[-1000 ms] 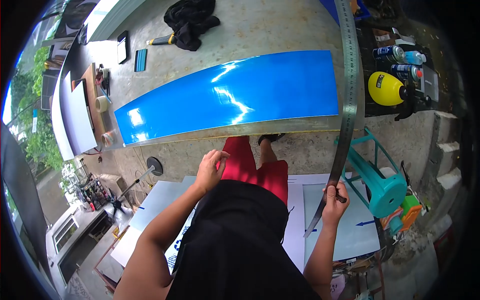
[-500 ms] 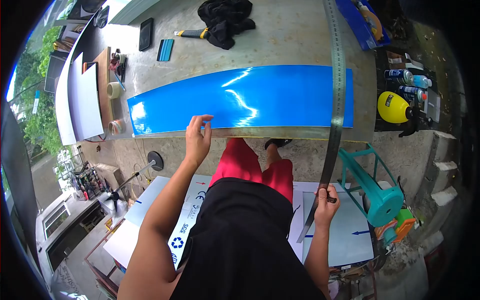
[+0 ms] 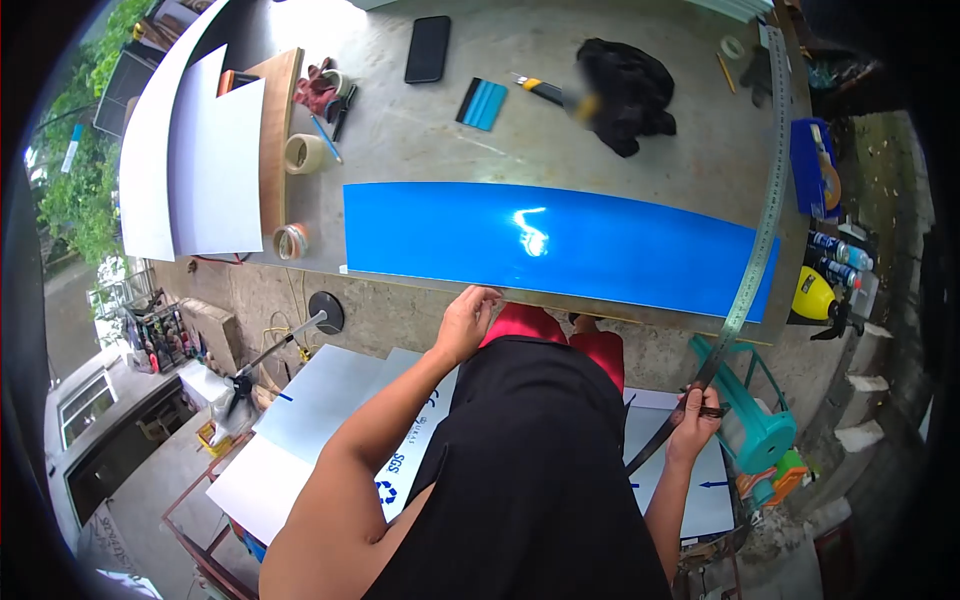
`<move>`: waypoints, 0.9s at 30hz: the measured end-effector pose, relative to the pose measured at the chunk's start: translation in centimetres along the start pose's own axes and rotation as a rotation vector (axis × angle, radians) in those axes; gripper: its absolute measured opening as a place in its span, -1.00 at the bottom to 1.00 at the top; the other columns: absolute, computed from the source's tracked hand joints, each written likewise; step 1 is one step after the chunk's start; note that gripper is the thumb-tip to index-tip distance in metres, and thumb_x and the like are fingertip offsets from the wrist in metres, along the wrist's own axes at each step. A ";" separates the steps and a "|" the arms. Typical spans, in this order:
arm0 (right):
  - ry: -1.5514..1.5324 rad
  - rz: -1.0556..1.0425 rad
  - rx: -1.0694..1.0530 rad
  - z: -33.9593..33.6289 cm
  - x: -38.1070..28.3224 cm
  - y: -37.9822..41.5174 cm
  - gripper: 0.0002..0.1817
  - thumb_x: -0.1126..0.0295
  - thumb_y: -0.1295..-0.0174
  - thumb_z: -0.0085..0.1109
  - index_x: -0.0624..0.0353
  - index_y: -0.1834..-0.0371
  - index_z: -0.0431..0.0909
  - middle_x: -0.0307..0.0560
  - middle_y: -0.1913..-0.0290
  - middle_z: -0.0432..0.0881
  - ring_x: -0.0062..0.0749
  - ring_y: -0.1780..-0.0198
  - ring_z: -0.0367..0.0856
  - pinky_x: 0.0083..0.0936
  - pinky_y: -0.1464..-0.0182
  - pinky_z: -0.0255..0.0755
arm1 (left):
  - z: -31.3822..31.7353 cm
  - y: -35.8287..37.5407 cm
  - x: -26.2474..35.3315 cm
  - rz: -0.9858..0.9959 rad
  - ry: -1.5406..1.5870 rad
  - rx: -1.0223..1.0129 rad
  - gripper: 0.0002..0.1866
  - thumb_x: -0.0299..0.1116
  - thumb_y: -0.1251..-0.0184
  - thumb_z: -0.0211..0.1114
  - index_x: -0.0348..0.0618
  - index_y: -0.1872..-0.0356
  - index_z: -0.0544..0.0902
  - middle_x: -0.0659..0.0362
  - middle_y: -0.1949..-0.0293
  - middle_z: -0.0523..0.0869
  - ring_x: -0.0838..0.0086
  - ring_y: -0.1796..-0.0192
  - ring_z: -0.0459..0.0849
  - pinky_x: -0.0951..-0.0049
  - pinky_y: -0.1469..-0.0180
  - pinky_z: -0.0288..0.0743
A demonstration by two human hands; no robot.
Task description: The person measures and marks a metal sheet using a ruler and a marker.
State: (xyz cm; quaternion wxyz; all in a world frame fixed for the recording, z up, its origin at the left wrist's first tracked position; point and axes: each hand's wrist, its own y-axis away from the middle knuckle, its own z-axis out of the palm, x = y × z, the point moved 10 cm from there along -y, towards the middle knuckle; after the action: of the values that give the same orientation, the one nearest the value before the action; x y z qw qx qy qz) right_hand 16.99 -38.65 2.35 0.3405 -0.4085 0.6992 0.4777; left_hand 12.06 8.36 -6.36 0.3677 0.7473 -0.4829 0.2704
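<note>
"SGS" on board point(image 3: 396, 463) under left hand point(image 3: 462, 322).

Bright, even daylight, soft shadows only. Strong fisheye: black vignette rings the frame, table edge point(image 3: 620, 318) and long metal ruler point(image 3: 757, 250) bow into curves. White glare spot on glossy blue sheet point(image 3: 530, 240); white boards point(image 3: 190, 150) upper left nearly blown out. Slight blur around black cloth point(image 3: 622, 85); centre sharp.

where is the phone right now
In the head view the phone lies flat at the far edge of the table, left of the blue squeegee and beyond the blue sheet.
</note>
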 end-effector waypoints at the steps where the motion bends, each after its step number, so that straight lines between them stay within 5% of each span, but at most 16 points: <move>1: 0.012 -0.008 -0.003 1.4 -1.1 0.0 -0.79 0.25 -0.66 0.24 0.15 0.11 0.62 -0.37 0.36 0.58 -0.78 0.50 0.31 -0.68 0.46 0.09 | -1.1 -0.2 -0.8 -0.021 0.021 0.005 -0.88 -0.54 -0.56 0.25 -0.18 0.05 0.73 0.02 0.12 0.79 0.09 0.17 0.78 0.18 0.11 0.65; 9: -0.010 -0.067 -0.007 7.8 -5.6 -0.4 -0.76 0.21 -0.64 0.27 0.18 0.08 0.64 -0.29 0.36 0.64 -0.75 0.52 0.35 -0.67 0.47 0.14 | -7.8 -0.4 -7.0 -0.059 0.015 0.068 -0.90 -0.52 -0.57 0.27 -0.18 0.04 0.73 0.02 0.16 0.77 0.12 0.20 0.76 0.19 0.11 0.63; 13: -0.038 -0.021 0.013 7.7 -4.9 -1.2 -0.78 0.25 -0.65 0.26 0.19 0.05 0.66 -0.27 0.37 0.66 -0.77 0.53 0.35 -0.67 0.47 0.14 | -10.8 0.6 -10.6 -0.107 -0.037 0.269 -0.87 -0.57 -0.56 0.29 -0.22 -0.01 0.74 0.04 0.10 0.77 0.32 0.14 0.76 0.32 0.08 0.63; 27: -0.104 -0.059 0.025 5.6 -5.6 -2.2 -0.77 0.23 -0.64 0.28 0.18 0.09 0.67 -0.27 0.36 0.67 -0.78 0.56 0.32 -0.66 0.52 0.13 | -9.1 2.6 -16.3 -0.421 0.081 0.237 -0.85 -0.45 -0.60 0.30 -0.22 -0.04 0.74 0.10 0.10 0.84 0.37 0.13 0.79 0.29 0.03 0.67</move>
State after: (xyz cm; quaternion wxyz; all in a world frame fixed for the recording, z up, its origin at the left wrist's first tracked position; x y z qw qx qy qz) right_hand 21.90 -32.41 4.61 0.3954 -0.3995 0.6742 0.4791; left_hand 2.93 23.60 -12.70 0.3446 0.8579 -0.2664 0.2724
